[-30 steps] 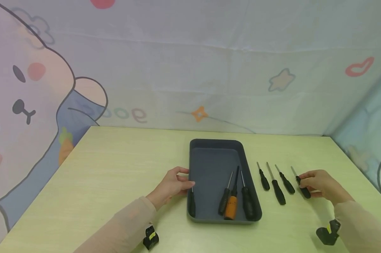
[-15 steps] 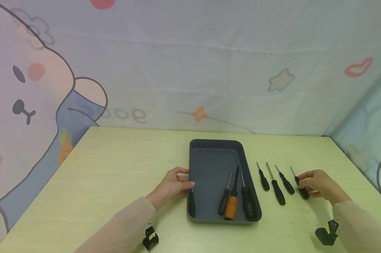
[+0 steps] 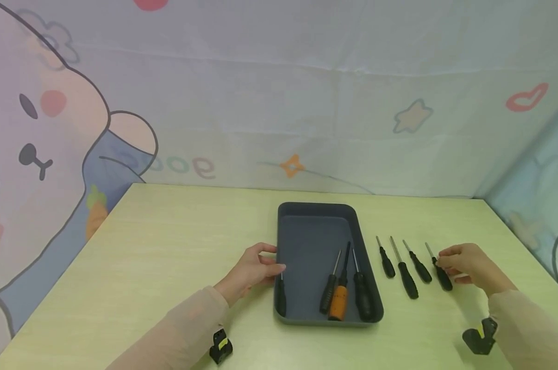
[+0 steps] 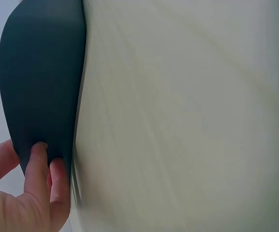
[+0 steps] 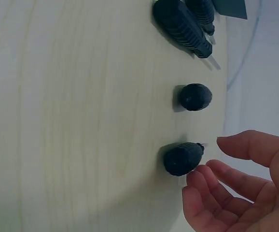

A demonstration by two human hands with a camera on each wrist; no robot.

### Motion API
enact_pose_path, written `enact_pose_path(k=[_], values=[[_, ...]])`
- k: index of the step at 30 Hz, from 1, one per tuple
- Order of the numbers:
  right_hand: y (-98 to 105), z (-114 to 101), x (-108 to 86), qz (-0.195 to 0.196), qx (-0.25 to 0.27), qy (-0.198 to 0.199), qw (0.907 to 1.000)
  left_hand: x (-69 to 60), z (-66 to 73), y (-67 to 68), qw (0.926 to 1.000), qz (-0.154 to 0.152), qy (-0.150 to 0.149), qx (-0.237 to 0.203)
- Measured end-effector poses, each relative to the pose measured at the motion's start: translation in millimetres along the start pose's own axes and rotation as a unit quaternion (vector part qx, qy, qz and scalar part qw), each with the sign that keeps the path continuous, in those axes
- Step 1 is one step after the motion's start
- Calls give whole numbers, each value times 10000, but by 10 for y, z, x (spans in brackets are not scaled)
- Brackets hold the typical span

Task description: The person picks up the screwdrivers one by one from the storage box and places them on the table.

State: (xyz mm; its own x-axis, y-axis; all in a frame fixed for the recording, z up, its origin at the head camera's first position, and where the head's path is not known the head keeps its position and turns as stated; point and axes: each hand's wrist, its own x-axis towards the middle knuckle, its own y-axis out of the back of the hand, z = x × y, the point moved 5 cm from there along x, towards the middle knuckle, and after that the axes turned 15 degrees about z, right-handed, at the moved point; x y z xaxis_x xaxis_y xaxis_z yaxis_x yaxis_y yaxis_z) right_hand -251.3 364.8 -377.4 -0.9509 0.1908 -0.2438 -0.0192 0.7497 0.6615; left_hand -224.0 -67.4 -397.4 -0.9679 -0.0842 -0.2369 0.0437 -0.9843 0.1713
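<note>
My left hand (image 3: 251,270) grips the left wall of a dark grey tray (image 3: 313,209), thumb over the rim and fingers against the outside. The left wrist view shows the fingertips on the tray's outer wall (image 4: 43,82). My right hand (image 3: 468,264) is beside the rightmost black-handled screwdriver (image 3: 443,279), which lies on the table. In the right wrist view, thumb and fingers are apart, with the fingertips close to that screwdriver's handle (image 5: 183,159); whether they touch it I cannot tell. To its left lie a short screwdriver (image 3: 420,269), a longer one (image 3: 407,281) and another short one (image 3: 387,264).
Inside the tray, an orange-handled screwdriver (image 3: 338,303) lies between two black-handled ones (image 3: 327,295) (image 3: 363,300). A further black screwdriver (image 3: 281,300) lies along the left wall. A printed cloth (image 3: 260,103) hangs behind the pale wooden table (image 3: 177,226).
The rightmost screwdriver shifted slightly left while my right hand held it. Since then that hand's fingers have loosened from the handle and risen a little. My left hand stays on the tray.
</note>
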Motion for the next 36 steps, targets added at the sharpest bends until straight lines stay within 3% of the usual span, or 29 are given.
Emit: enact_pose_path(k=[14,36], values=[[74,-303,-34,-36,-111,408,9991,-19,11,3,10000,29,38,-3],[-281,-924,-175,-623,-43,750,9952,-6,-1,8,10000,25,42,12]])
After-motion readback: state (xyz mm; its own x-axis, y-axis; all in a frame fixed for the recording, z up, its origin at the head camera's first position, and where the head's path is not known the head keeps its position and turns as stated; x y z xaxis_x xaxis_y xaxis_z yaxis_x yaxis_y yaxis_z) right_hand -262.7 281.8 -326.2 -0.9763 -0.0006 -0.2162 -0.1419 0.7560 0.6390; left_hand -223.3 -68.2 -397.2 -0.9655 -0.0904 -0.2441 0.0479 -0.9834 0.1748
